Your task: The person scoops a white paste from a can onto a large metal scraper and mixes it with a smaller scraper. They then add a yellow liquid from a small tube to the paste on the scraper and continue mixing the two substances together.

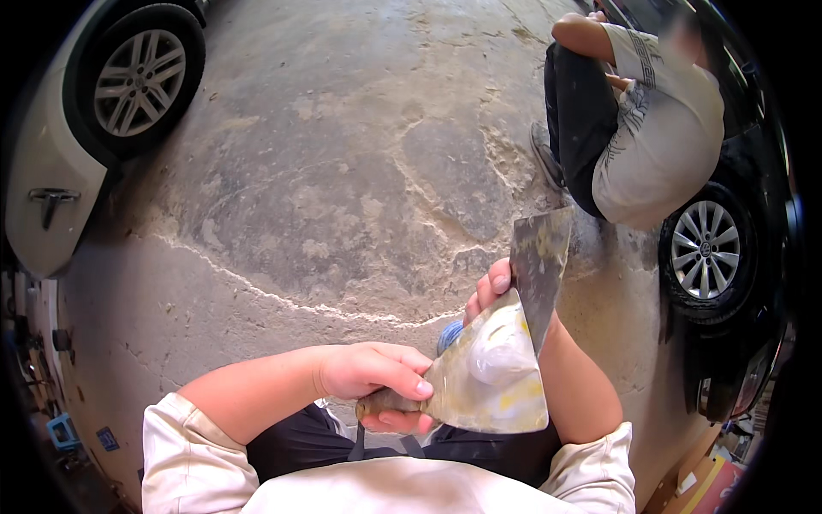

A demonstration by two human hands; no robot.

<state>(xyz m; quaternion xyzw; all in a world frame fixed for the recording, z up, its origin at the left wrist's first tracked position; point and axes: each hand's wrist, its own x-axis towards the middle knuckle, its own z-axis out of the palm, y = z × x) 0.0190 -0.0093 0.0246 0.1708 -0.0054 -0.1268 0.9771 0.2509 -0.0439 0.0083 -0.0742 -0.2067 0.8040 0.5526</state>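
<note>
My left hand [376, 376] grips the handle of a wide putty knife [462, 398] in front of my lap. A mound of whitish filler paste [504, 356] sits on its broad blade, with yellow smears around it. My right hand [488, 290] holds a flat metal spreader [541, 254] upright, its fingers showing at the left edge and its palm hidden behind the metal. The spreader's lower part meets or overlaps the putty knife's far edge; whether they touch I cannot tell. Dried yellowish residue marks the spreader's face.
On the right, another person [661, 141] crouches beside a black car [738, 154] with a silver-spoked wheel [706, 249]. A light-coloured car [54, 148] stands at left. Cracked, rough concrete floor [308, 212] lies between them. Cardboard [687, 478] is at lower right, a blue object [63, 432] at lower left.
</note>
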